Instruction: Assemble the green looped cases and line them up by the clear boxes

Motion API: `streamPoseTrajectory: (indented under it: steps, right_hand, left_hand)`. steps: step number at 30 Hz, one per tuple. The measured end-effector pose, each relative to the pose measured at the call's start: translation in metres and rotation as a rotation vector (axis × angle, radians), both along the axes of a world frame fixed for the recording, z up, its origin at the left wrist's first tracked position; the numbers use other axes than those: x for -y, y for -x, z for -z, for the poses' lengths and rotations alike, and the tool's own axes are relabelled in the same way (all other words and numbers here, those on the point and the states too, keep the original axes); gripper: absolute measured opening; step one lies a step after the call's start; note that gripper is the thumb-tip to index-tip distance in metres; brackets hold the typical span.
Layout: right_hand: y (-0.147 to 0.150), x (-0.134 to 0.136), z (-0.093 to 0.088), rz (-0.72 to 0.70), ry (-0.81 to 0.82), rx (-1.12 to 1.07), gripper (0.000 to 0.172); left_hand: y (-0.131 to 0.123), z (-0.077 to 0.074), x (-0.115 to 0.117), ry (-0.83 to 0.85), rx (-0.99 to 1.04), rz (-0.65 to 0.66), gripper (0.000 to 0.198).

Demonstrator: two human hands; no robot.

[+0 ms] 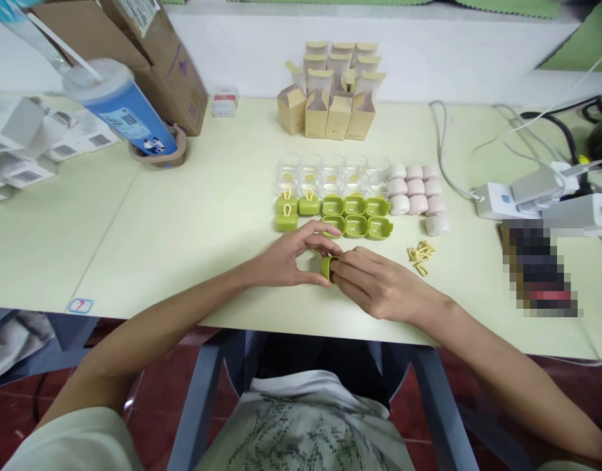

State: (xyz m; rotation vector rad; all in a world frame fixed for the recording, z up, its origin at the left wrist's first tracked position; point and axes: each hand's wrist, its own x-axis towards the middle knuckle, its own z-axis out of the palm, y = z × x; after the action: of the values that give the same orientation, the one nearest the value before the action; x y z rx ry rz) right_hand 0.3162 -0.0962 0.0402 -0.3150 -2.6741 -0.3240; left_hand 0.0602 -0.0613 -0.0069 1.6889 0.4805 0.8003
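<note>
A small green plastic case is tipped on its side above the table, its opening facing right. My left hand holds it between thumb and fingertips, the index finger stretched out past it. My right hand has its fingers bunched at the opening; what they pinch inside is hidden. Just beyond, several open green cases stand in two rows. To their left are three closed green cases with pale yellow loops on top. A small pile of yellow loops lies right of my right hand.
Behind the green cases stand clear plastic covers and, to the right, white and pinkish rounded pieces. Open cardboard boxes stand near the wall. A blue cup is at left; a power strip with cables is at right.
</note>
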Motion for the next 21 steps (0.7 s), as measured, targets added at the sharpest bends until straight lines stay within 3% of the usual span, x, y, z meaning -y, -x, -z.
streamPoseTrajectory:
  steps: [3, 7, 12, 17, 21]
  right_hand:
    - [0.002, -0.003, -0.005, -0.006, 0.074, -0.016, 0.024]
    - [0.002, -0.007, 0.004, -0.025, 0.237, -0.151, 0.019]
    - [-0.001, -0.005, 0.014, -0.037, 0.228, -0.199, 0.016]
    - [-0.004, -0.002, 0.014, 0.071, 0.534, -0.385, 0.015]
    - [-0.004, -0.005, 0.016, 0.035, 0.385, -0.448, 0.018]
  left_hand:
    - [0.002, 0.0, 0.0, 0.029, 0.004, 0.005, 0.079]
    - [0.003, 0.006, -0.001, 0.072, 0.007, -0.013, 0.073]
    - [0.003, 0.009, -0.002, 0.065, -0.009, -0.041, 0.073]
    - [0.002, 0.001, -0.003, 0.06, 0.009, -0.043, 0.071]
    - [0.002, -0.003, -0.003, 0.03, 0.049, -0.059, 0.071]
